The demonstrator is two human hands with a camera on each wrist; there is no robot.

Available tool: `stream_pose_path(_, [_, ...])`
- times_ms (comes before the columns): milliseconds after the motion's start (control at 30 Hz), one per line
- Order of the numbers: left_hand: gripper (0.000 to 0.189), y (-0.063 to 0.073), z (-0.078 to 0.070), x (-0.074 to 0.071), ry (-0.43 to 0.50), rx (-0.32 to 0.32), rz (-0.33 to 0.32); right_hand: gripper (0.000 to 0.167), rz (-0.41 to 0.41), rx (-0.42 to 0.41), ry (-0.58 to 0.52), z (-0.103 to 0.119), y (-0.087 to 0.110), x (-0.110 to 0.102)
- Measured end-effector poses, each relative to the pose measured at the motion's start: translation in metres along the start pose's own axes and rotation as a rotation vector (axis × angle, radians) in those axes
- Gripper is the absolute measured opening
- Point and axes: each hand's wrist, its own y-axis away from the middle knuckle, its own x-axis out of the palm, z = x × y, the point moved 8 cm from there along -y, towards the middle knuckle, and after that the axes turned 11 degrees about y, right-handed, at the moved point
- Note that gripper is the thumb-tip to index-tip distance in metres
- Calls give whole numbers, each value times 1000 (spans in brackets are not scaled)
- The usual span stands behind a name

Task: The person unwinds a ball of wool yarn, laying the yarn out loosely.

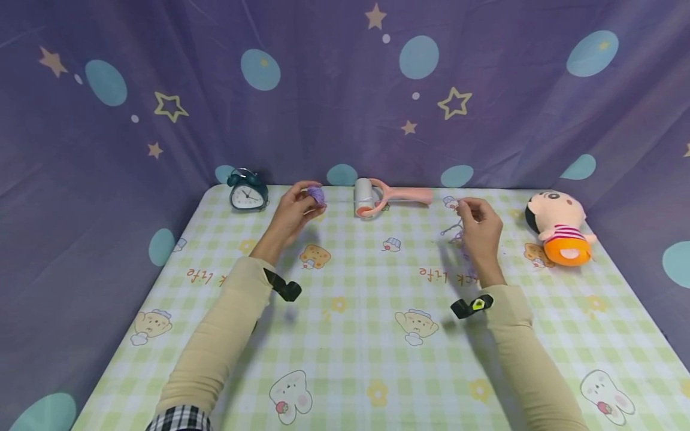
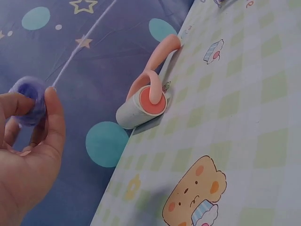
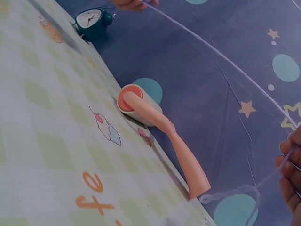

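Note:
My left hand point(image 1: 293, 209) grips a small purple ball of yarn point(image 1: 316, 195) above the far left-centre of the table. In the left wrist view the wound yarn point(image 2: 29, 101) sits between thumb and fingers. One strand point(image 3: 221, 55) stretches from it across to my right hand point(image 1: 481, 227), which pinches it between thumb and fingertips. Below the right hand a loose purple tail point(image 1: 455, 233) dangles; the right wrist view shows this tail point(image 3: 230, 193) looped and knotted. Both hands are raised over the tabletop.
A lint roller point(image 1: 401, 194) with a pink handle lies at the table's back edge, between the hands. To its left stands a dark green alarm clock point(image 1: 248, 191). At the right back lies a plush doll point(image 1: 560, 227) in orange shorts. A purple curtain point(image 1: 334, 108) hangs behind the checkered tablecloth point(image 1: 345, 335).

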Motion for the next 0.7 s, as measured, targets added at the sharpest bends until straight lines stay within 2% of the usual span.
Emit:
stream_pose_path(167, [16, 0, 0, -1, 11, -3, -7, 19, -18, 15, 18, -5, -1, -8])
stream_pose_path(467, [23, -1, 1, -1, 50, -5, -6, 20, -44, 26, 32, -13, -3, -23])
stream_pose_path(700, [16, -1, 1, 1, 75, 4, 15, 21, -51, 25, 31, -19, -5, -29])
